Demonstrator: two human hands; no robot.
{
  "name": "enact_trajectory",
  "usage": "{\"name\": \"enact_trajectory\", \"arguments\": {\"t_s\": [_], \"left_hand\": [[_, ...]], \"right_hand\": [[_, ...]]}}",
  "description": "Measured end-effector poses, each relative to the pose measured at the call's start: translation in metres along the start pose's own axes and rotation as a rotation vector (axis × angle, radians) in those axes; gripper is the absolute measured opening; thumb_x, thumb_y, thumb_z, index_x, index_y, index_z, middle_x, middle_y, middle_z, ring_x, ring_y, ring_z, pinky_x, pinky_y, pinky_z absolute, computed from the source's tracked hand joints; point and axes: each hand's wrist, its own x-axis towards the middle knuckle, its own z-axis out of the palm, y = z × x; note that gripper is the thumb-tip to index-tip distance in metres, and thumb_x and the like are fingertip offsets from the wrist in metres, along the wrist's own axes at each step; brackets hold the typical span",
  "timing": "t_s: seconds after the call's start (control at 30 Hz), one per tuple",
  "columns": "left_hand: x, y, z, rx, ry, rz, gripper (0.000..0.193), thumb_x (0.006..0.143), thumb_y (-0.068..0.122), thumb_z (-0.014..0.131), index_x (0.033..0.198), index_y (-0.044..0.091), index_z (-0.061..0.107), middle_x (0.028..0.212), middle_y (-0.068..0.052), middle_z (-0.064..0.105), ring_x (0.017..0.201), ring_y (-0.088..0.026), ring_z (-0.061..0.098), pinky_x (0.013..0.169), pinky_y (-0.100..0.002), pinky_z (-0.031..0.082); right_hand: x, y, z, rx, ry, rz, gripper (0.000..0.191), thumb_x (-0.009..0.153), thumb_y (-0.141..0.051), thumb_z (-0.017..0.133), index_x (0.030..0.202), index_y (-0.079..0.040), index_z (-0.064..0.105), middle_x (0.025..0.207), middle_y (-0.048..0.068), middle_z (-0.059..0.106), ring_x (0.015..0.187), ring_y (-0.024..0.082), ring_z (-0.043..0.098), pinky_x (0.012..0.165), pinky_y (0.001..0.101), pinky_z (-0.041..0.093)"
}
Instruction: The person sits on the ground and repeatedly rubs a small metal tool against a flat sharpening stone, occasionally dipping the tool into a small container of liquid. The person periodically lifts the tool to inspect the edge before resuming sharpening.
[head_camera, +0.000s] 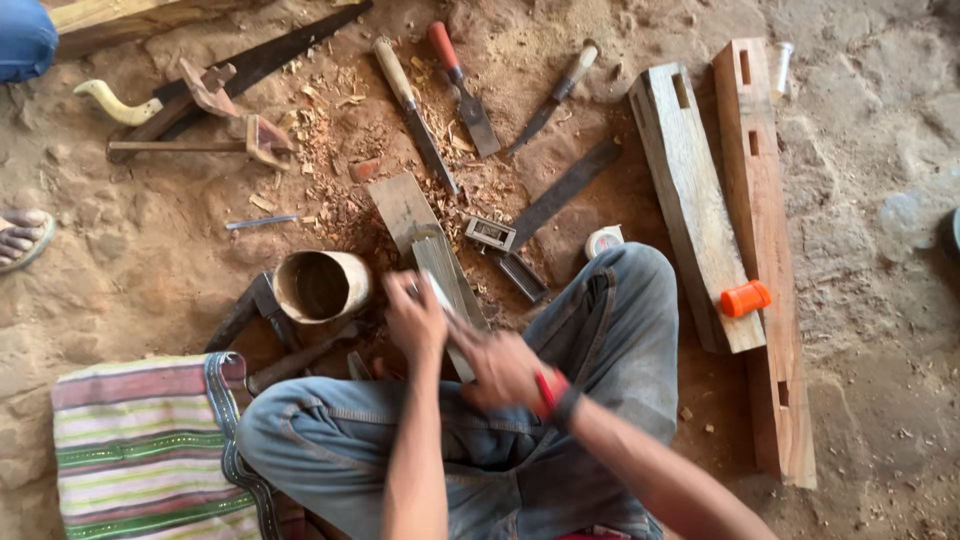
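I sit cross-legged on the dirt floor (150, 260). My left hand (415, 318) is closed around the upper end of a slim metal tool (440, 300), blurred in this view, so its exact kind cannot be told. My right hand (505, 368) is clamped on the lower part of the same tool, just above my knee. The tool lies across a flat wooden block (420, 225) that rests on the floor directly ahead of my hands, ringed by wood shavings (340, 130).

Just left of the block stands a short cut cylinder (322, 285), open end up. A try square (530, 225) lies just right of the block. Beyond it, three chisels (465, 90) lie side by side. Two mortised timbers (730, 220) lie at my right, with an orange cap (745, 298) on the nearer one. A handsaw (240, 70) lies at the far left. A striped cloth (140, 450) lies beside my left knee.
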Motion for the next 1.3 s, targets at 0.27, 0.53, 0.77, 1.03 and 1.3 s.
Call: {"name": "enact_trajectory", "arguments": {"t_s": [0.27, 0.53, 0.77, 1.03, 1.3], "left_hand": [[0.040, 0.016, 0.014, 0.005, 0.162, 0.003, 0.025, 0.099, 0.040, 0.061, 0.105, 0.016, 0.057, 0.096, -0.014, 0.076, 0.084, -0.039, 0.075, 0.066, -0.051, 0.056], [-0.006, 0.003, 0.002, -0.045, 0.179, 0.277, 0.028, 0.102, 0.036, 0.063, 0.099, 0.010, 0.054, 0.095, -0.018, 0.072, 0.091, -0.041, 0.072, 0.076, -0.052, 0.056], [0.045, 0.011, 0.021, 0.164, 0.191, 0.025, 0.025, 0.104, 0.039, 0.064, 0.107, 0.015, 0.059, 0.092, -0.017, 0.076, 0.083, -0.044, 0.072, 0.065, -0.055, 0.053], [-0.002, -0.002, 0.009, 0.078, 0.207, 0.177, 0.028, 0.101, 0.041, 0.065, 0.102, 0.015, 0.056, 0.092, -0.015, 0.076, 0.084, -0.041, 0.074, 0.068, -0.051, 0.056], [0.051, 0.025, 0.016, 0.094, 0.174, -0.016, 0.025, 0.101, 0.039, 0.063, 0.108, 0.016, 0.057, 0.093, -0.017, 0.075, 0.085, -0.044, 0.072, 0.070, -0.057, 0.054]], "right_hand": [[0.037, 0.021, -0.005, -0.079, 0.014, 0.003, 0.104, 0.071, -0.039, 0.080, 0.155, -0.004, 0.031, 0.159, 0.020, 0.041, 0.070, 0.042, 0.070, 0.060, 0.0494, 0.057], [-0.002, 0.001, 0.002, 0.079, 0.139, -0.081, 0.113, 0.060, -0.030, 0.079, 0.158, -0.005, 0.028, 0.161, 0.027, 0.035, 0.094, 0.044, 0.071, 0.065, 0.0471, 0.059], [0.032, 0.020, -0.001, -0.116, 0.070, -0.002, 0.108, 0.071, -0.039, 0.079, 0.160, -0.004, 0.028, 0.158, 0.019, 0.042, 0.078, 0.041, 0.069, 0.059, 0.0494, 0.055], [-0.003, -0.009, -0.002, 0.069, 0.011, 0.110, 0.111, 0.062, -0.036, 0.078, 0.158, -0.007, 0.030, 0.161, 0.021, 0.039, 0.070, 0.042, 0.070, 0.059, 0.0495, 0.057], [0.041, 0.019, -0.003, -0.073, 0.089, 0.008, 0.108, 0.070, -0.044, 0.080, 0.156, -0.003, 0.030, 0.160, 0.020, 0.041, 0.070, 0.041, 0.070, 0.060, 0.0489, 0.057]]}}
